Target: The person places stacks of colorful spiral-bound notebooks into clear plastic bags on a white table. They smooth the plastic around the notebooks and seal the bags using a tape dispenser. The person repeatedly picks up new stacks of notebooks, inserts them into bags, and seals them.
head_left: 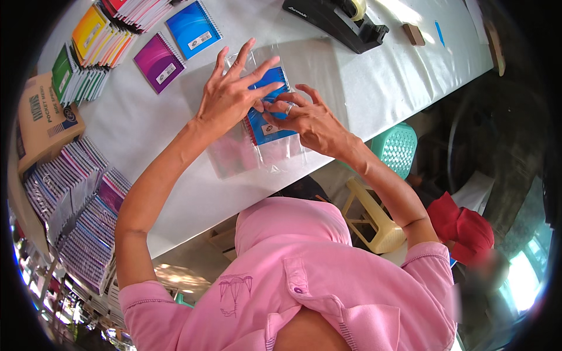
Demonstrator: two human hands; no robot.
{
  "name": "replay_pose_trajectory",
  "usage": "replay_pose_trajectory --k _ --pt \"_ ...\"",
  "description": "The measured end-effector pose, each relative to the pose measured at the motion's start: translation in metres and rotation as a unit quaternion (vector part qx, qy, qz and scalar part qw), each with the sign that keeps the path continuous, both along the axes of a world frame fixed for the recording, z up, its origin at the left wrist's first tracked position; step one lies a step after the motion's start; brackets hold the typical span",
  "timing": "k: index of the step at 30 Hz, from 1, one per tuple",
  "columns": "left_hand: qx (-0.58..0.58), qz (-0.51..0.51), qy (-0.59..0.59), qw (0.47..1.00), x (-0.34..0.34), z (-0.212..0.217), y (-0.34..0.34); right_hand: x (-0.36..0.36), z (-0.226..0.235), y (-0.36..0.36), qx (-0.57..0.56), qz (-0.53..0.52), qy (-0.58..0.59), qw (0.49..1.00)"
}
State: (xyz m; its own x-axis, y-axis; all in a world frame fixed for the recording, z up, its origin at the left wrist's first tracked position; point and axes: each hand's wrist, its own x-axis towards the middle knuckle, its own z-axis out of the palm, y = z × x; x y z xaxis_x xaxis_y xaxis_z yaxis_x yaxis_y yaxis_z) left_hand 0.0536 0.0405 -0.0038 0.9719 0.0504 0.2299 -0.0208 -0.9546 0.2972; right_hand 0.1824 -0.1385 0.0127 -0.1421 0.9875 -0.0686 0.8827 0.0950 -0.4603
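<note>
A blue spiral notebook (278,136) lies on the table under my hands, with a strip of red coil at its left edge. Clear plastic wrap (275,159) covers it and spreads past its edges. My left hand (234,98) is over its left side, fingers stretched and spread, the thumb reaching toward the other hand. Over the notebook's right side, my right hand (307,120), with a ring on one finger, has its fingers bent together against the wrap. What lies between those fingertips is too small to make out.
A purple notebook (160,62) and another blue notebook (194,29) lie farther left. Stacked coloured notebooks (96,35), a cardboard box (47,120) and piled spiral notebooks (76,193) line the left side. A black tape dispenser (336,23) stands at the back. Stools (395,149) stand beyond the table's edge.
</note>
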Motion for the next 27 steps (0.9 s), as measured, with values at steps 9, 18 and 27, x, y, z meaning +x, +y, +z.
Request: replay_pose_trajectory --k 9,18,27 --pt "-0.053 0.127 0.169 0.976 0.029 0.010 -0.004 0.129 -0.001 -0.019 0.179 -0.266 0.256 0.912" --pt "-0.056 0.092 0.250 0.962 0.057 0.013 -0.007 0.279 -0.004 0.026 -0.112 -0.321 0.188 0.921" --pt "-0.162 0.091 0.189 0.964 0.039 -0.005 0.012 0.272 -0.061 -0.036 0.060 -0.242 0.655 0.713"
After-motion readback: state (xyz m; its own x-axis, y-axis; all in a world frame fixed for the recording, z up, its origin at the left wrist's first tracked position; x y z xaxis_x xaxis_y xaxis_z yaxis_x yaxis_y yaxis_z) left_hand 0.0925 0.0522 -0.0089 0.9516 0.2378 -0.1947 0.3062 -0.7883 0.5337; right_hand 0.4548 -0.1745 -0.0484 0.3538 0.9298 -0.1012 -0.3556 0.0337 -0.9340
